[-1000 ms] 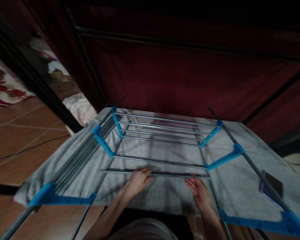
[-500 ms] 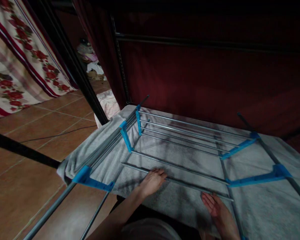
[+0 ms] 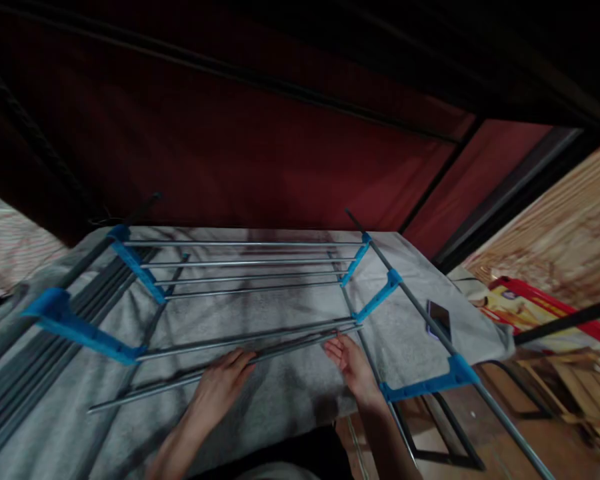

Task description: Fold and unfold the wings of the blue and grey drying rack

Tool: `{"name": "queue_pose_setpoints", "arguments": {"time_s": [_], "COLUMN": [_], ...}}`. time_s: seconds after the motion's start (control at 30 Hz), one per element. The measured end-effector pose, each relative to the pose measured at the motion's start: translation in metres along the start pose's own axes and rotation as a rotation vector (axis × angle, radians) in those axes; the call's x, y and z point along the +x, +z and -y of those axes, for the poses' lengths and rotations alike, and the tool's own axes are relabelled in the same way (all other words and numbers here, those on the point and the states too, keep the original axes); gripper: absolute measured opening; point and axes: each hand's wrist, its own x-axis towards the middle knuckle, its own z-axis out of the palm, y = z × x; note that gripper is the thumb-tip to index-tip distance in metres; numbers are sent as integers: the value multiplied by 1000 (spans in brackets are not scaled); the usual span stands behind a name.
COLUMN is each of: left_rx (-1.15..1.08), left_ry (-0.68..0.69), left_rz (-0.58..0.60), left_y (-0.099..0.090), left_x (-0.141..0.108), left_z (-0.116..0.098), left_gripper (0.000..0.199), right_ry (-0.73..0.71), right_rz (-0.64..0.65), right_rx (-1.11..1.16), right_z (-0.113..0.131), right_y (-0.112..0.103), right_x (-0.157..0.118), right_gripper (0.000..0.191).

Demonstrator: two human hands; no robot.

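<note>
Dark-red cloth curtain at twelve; a grey fleecy cloth bears the blue-plastic, grey-metal rack. At six, a straight grey metal rod: left hand's grip curls over it; right hand's is loosely open. Flat dark phone, four o'clock, partly behind rack tubing.

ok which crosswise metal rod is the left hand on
The rod nearest the camera: its left end pokes past the left side tube, while the other crosswise rods end at blue brackets.
</note>
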Motion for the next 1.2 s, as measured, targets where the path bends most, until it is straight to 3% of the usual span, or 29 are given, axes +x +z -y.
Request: {"name": "queue_pose_setpoints", "arguments": {"time_s": [0.3, 0.77, 1.2], "left_rx": [17, 47, 32], "left_ry": [-1, 272, 212], "left_rz": [-68, -427, -356], "left_y": [-13, -54, -54], "left_x": [20, 55, 63], "left_z": [-10, -36, -32], "left_gripper": [38, 38, 45], "right_ry": [-136, -351, -360], "right_rz": [18, 67, 48], "right_rx": [37, 39, 21], "right_z": [40, 106, 109], "right_y": [30, 62, 62], "right_x": [-3, -17, -14], "right_gripper": [34, 31, 38]}}
